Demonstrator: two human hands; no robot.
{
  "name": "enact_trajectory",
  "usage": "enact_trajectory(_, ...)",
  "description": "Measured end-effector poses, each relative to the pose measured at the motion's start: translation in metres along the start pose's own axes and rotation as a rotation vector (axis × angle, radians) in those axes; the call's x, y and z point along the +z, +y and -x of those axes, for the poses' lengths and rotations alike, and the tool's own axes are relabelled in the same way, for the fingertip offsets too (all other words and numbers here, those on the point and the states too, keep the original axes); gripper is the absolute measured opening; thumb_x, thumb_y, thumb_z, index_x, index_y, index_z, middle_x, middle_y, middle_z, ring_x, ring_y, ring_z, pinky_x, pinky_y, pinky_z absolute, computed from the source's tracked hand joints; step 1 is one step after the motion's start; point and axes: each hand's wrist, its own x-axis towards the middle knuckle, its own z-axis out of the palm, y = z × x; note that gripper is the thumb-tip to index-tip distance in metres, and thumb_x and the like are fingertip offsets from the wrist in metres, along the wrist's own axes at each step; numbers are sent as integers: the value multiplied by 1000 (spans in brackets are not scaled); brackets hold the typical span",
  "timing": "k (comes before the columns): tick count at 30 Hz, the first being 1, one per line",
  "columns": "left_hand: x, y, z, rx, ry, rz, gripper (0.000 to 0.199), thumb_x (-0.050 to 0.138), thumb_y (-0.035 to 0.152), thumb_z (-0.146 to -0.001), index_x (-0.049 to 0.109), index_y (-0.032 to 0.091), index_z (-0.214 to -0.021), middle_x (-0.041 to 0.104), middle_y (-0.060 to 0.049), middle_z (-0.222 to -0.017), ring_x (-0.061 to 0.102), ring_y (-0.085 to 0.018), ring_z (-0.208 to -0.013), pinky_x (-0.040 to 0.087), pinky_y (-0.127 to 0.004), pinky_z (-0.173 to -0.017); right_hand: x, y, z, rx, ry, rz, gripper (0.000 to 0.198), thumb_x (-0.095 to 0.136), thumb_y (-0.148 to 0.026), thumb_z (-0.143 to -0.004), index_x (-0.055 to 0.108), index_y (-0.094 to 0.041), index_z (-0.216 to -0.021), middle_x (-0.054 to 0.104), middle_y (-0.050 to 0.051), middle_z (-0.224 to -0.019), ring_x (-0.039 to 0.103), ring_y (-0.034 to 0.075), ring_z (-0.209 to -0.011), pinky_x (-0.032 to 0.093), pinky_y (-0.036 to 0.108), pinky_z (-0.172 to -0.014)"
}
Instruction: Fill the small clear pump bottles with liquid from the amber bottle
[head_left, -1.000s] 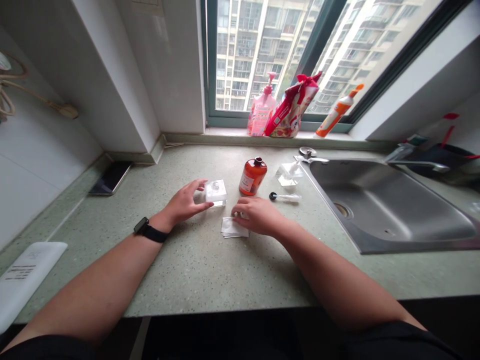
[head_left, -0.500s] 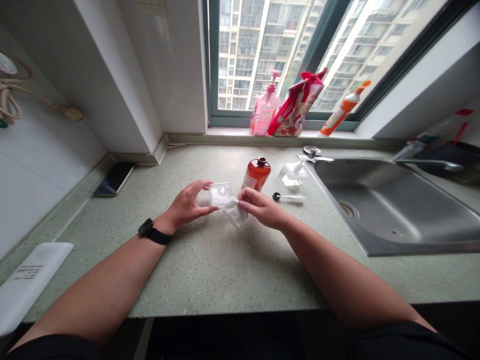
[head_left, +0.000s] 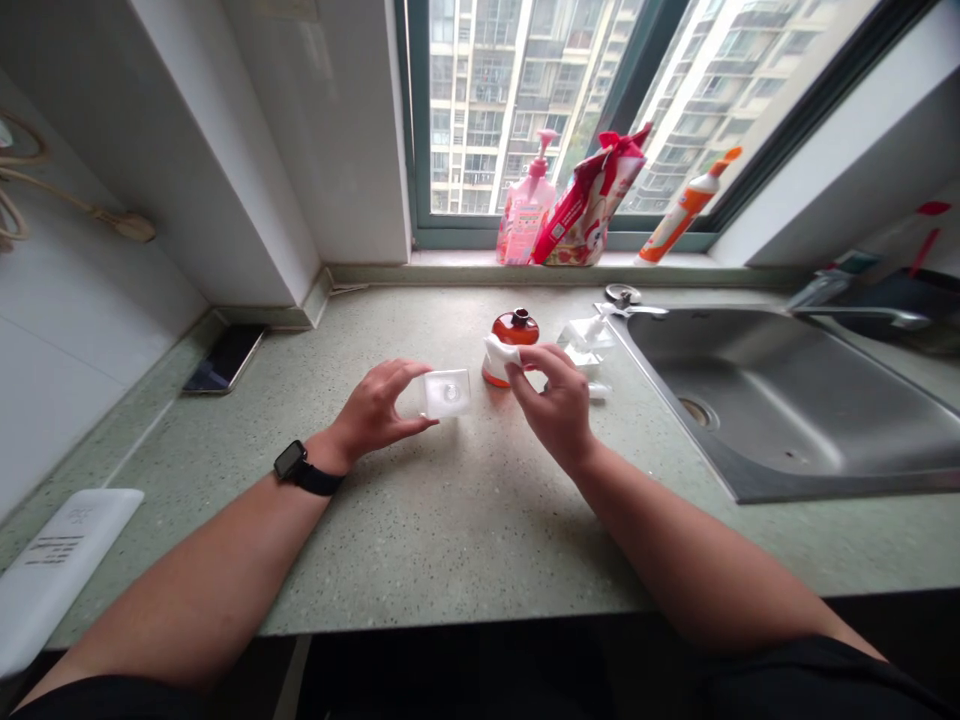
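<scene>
My left hand (head_left: 384, 405) has thumb and fingers closed on the sides of a clear square container (head_left: 448, 394), whose round part faces me. A crumpled white tissue (head_left: 501, 354) is pinched between the thumb and fingers of my right hand (head_left: 553, 395). Just behind the tissue stands an uncapped amber bottle (head_left: 516, 327), its label side partly hidden. Beyond my right hand sits a clear square pump bottle (head_left: 583, 342). A loose pump top (head_left: 598, 392) lies close by, mostly covered by that hand.
A steel sink (head_left: 795, 400) is set into the counter at right. On the left lie a phone (head_left: 225, 360) and a long white object (head_left: 71, 570). A pink pump bottle (head_left: 525, 220), a red bag (head_left: 592, 205) and an orange-white bottle (head_left: 684, 212) stand along the windowsill.
My right hand has lifted the tissue away from the container, up and to the right, in front of the amber bottle. My left hand still holds the container in nearly the same place.
</scene>
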Motion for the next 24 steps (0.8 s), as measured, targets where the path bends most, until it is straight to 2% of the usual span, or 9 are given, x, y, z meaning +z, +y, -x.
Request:
enact_trajectory(2, 0, 2, 0, 25, -6, -25, 60, 82, 52, -91, 61, 25, -141, 73, -13, -135, 70, -33, -126, 55, -52, -113, 1, -3, 6, -160, -51, 223, 21, 62, -35, -103, 81, -29, -108, 77, 9, -102, 70, 28, -100, 58, 51, -97)
enact_trajectory(4, 1, 3, -1, 57, 0, -47, 59, 81, 52, -92, 61, 25, -141, 74, -13, -134, 70, -33, -125, 55, -51, -112, 5, -3, 13, -265, -156, 339, 25, 59, -29, -104, 82, -30, -114, 78, 8, -101, 70, 27, -98, 57, 50, -97)
enact_trajectory(6, 1, 4, 0, 84, 7, -69, 58, 80, 51, -93, 60, 24, -141, 74, -12, -133, 70, -33, -124, 55, -50, -111, 10, 1, 17, -366, -228, 365, 27, 60, -24, -103, 80, -29, -120, 77, 7, -102, 69, 25, -95, 57, 46, -93)
enact_trajectory(10, 1, 5, 0, 144, 29, -97, 56, 79, 49, -95, 59, 23, -141, 74, -13, -131, 71, -32, -121, 56, -49, -107, 16, 6, 20, -533, -244, 279, 33, 62, -18, -100, 75, -25, -129, 74, 8, -106, 68, 24, -94, 58, 43, -86)
enact_trajectory(14, 0, 5, -1, 165, 38, -117, 54, 78, 48, -96, 59, 23, -140, 75, -13, -129, 71, -32, -119, 57, -49, -104, 15, 3, 19, -558, -263, 214, 34, 60, -17, -103, 73, -24, -134, 74, 9, -107, 68, 23, -96, 58, 43, -87)
enact_trajectory(19, -1, 5, -2, 177, 19, -147, 50, 78, 45, -95, 62, 24, -138, 76, -12, -124, 71, -31, -115, 57, -49, -101, 14, -2, 19, -499, -299, 185, 30, 61, -23, -105, 76, -29, -130, 75, 7, -105, 68, 23, -94, 58, 43, -87)
enact_trajectory(24, -2, 7, -3, 199, 15, -169, 47, 77, 42, -96, 63, 24, -138, 76, -12, -124, 71, -31, -114, 56, -49, -103, 14, -1, 18, -458, -324, 135, 28, 60, -22, -106, 78, -28, -127, 74, 7, -103, 68, 22, -94, 58, 42, -87)
